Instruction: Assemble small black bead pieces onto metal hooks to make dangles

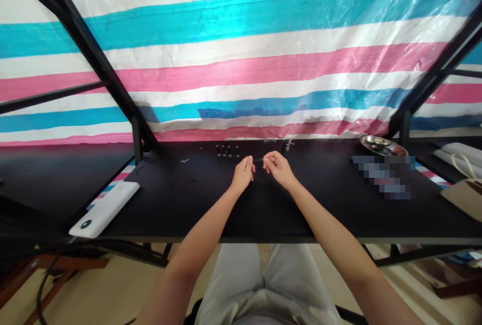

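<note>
My left hand (pixel 244 173) and my right hand (pixel 277 168) are raised over the black table (pixel 188 209), close together. Between their fingertips runs a small dark thin piece (pixel 258 160), pinched at one end by each hand. Just beyond my left hand stand several small dark cylinders (pixel 224 151) with light ends. Several tiny light pieces (pixel 269 141) lie in a row near the table's back edge. A small clear item (pixel 289 145) sits beyond my right hand. Thin white bits (pixel 185 160) lie to the left.
A white oblong device (pixel 105 209) lies at the table's left edge. At the back right is a round metal dish (pixel 384 145), with a blurred patch below it. Black frame bars (pixel 90 59) slant up at both sides before a striped sheet (pixel 244 23). A beige bag (pixel 465 197) is far right.
</note>
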The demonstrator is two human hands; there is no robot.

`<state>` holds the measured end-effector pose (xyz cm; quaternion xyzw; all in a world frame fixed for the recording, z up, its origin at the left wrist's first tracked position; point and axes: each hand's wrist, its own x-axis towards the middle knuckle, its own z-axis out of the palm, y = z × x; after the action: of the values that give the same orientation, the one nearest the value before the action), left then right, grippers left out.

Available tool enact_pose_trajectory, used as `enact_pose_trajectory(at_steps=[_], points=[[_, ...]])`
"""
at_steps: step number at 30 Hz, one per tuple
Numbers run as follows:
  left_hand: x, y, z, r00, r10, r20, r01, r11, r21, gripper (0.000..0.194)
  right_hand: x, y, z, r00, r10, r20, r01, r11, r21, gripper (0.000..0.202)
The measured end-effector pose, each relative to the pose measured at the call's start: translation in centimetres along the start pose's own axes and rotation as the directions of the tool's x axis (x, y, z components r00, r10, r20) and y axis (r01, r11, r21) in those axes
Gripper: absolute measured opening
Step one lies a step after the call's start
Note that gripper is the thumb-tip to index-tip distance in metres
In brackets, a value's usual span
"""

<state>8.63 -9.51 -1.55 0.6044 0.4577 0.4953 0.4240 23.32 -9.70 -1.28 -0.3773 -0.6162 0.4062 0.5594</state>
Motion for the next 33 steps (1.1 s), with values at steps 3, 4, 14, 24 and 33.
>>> enact_pose_trajectory(at_steps=[3, 4, 14, 24, 33], points=[[0.3, -0.2, 0.1, 0.999, -0.026, 0.02, 0.027, 0.999, -0.038, 0.048, 0.0, -0.1, 0.1, 1.0, 0.002, -0.01, -0.002, 1.0, 0.0, 0.03], [0.4, -0.3, 0.1, 0.999, -0.031, 0.031, 0.032, 0.999, -0.04, 0.05, 0.0, -0.2, 0.1, 1.0, 0.002, -0.011, -0.002, 1.0, 0.0, 0.03], [0.3, 0.4, -0.1, 0.993, -0.098, 0.063, 0.104, 0.991, -0.087, 0.056, 0.0, 0.0, 0.0, 1.0, -0.003, 0.001, 0.003, 1.0, -0.013, 0.03], [0.3, 0.6, -0.3, 0.983, -0.16, 0.086, 0.166, 0.983, -0.073, 0.057, -0.1, 0.1, -0.1, 1.0, 0.002, 0.008, -0.002, 1.0, -0.003, 0.027], [0.4, 0.8, -0.3, 0.979, -0.19, 0.073, 0.197, 0.975, -0.101, 0.056, -0.1, -0.3, 0.1, 1.0, 0.021, 0.012, -0.022, 0.999, 0.038, 0.029]])
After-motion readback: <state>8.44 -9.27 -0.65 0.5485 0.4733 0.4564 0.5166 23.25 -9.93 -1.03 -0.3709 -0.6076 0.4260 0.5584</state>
